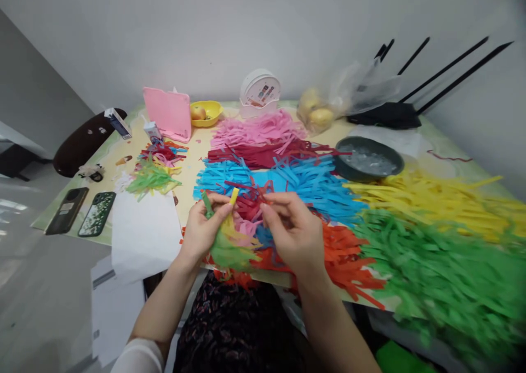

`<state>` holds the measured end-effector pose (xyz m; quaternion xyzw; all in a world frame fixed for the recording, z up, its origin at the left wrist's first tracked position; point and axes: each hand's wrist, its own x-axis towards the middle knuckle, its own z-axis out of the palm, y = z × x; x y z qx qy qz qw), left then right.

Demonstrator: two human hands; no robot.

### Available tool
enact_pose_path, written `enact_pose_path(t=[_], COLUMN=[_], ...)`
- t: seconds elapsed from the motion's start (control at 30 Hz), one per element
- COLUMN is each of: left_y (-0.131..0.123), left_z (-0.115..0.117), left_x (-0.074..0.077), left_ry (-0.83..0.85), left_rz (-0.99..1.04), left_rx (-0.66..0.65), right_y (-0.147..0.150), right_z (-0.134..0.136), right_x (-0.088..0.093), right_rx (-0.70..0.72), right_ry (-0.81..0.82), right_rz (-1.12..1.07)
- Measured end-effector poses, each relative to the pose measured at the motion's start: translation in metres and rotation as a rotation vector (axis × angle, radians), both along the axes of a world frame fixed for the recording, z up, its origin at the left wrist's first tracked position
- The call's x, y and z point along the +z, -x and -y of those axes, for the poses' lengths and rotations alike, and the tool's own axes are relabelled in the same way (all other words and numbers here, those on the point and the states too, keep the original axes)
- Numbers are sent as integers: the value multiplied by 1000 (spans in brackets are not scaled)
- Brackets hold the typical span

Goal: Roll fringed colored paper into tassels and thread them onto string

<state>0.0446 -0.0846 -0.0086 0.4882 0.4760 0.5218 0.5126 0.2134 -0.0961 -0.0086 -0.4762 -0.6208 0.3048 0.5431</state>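
Between thumb and fingers of my left hand (205,222) is a bundle of paper tassels (233,247), green, yellow and pink, their fringes hanging down over the table edge. A yellow end and a green end stick up above the fingers. My right hand (293,225) pinches the dark red strips (265,193) beside the bundle. Under both hands spread the blue fringe (213,176) and the orange-red fringe (349,260). Behind them lie dark red fringe (246,155) and pink fringe (257,127). To the right are yellow fringe (439,200) and green fringe (444,263).
A dark bowl (349,170) holds clear plastic bits. Finished-looking multicoloured tassels (152,176) lie left, above white paper (142,236) and two phones (96,214). Behind stand a pink tablet case (166,113), a yellow bowl (214,110) and a black router (386,115).
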Motion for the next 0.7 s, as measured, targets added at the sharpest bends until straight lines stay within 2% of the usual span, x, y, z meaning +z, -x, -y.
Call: enact_pose_path(t=[0.17,0.43,0.7], left_y=[0,-2,-4], left_z=[0,2,5], left_x=[-4,-2,-1], left_ry=[23,40,-30], left_rz=[88,147,-28], left_rx=[-16,-43,-4], right_y=[4,7,6], right_z=[7,8,9], right_x=[6,4,2], right_rx=[-7,-54,-38], right_ry=[-117,-150,-172], right_rz=[203,256,313])
